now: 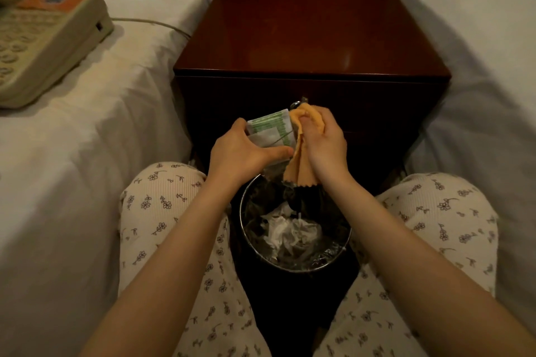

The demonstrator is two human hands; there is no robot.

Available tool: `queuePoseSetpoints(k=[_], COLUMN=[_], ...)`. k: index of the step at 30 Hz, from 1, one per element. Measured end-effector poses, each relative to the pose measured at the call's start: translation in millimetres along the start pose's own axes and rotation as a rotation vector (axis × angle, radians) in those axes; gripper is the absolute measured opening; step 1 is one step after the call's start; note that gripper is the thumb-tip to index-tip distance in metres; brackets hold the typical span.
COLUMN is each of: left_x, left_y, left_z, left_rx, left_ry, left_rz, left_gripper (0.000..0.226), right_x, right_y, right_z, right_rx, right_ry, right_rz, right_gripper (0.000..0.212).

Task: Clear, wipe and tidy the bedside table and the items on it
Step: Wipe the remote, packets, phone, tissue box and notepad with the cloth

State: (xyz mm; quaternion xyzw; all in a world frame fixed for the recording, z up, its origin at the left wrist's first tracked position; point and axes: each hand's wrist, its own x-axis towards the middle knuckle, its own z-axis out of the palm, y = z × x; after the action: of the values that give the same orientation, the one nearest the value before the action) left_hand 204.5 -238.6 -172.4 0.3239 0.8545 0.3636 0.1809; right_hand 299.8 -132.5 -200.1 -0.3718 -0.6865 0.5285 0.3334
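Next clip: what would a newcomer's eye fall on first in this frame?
Both hands meet at centre, over a waste bin holding crumpled paper: the left hand grips a green-and-white packet, the right hand an orange cloth. Behind them stands the dark red bedside table, and a beige telephone lies on the bed at left.

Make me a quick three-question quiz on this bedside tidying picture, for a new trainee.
1. True or false: the telephone lies on the bed at the person's left.
2. What does the right hand grip? A) a tissue B) an orange cloth C) a remote
3. Fill in: the left hand holds a green-and-white ____.

Key: 1 true; 2 B; 3 packet.
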Motion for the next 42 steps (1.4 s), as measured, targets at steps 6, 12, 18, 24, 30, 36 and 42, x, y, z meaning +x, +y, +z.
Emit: queuePoseSetpoints(k=[6,12,18,24,30,36,42], left_x=[-1,-4,-7,-7,-2,-8,0], left_y=[1,1,3,1,-2,1,-3], left_z=[-4,-6,-3,2,11,17,16], left_rx=[-0.016,-0.004,-0.001,-0.08,-0.311,-0.513,-0.603], left_ry=[0.01,-0.037,-0.051,-0.036,0.014,-0.08,-0.026], left_rz=[0.012,0.076,0.081,-0.001,-0.158,-0.217,-0.258], left_gripper=[0.059,0.056,0.062,0.058,0.045,0.034,0.046], right_x=[9,8,9,10,-10,-18,-29], right_y=[-3,-4,-13,-3,-7,3,11], right_z=[-1,-4,-5,-8,6,14,19], right_rx=[0.097,0.02,0.054,-0.161,-0.203,-0.287,-0.249], right_ry=[-0.06,-0.14,-0.055,-0.085,0.14,0.16,0.026], right_rz=[0.243,0.249,0.098,0.203,-0.262,-0.273,-0.277], right_gripper=[0.016,0.018,0.017,0.014,0.029,0.031,0.024])
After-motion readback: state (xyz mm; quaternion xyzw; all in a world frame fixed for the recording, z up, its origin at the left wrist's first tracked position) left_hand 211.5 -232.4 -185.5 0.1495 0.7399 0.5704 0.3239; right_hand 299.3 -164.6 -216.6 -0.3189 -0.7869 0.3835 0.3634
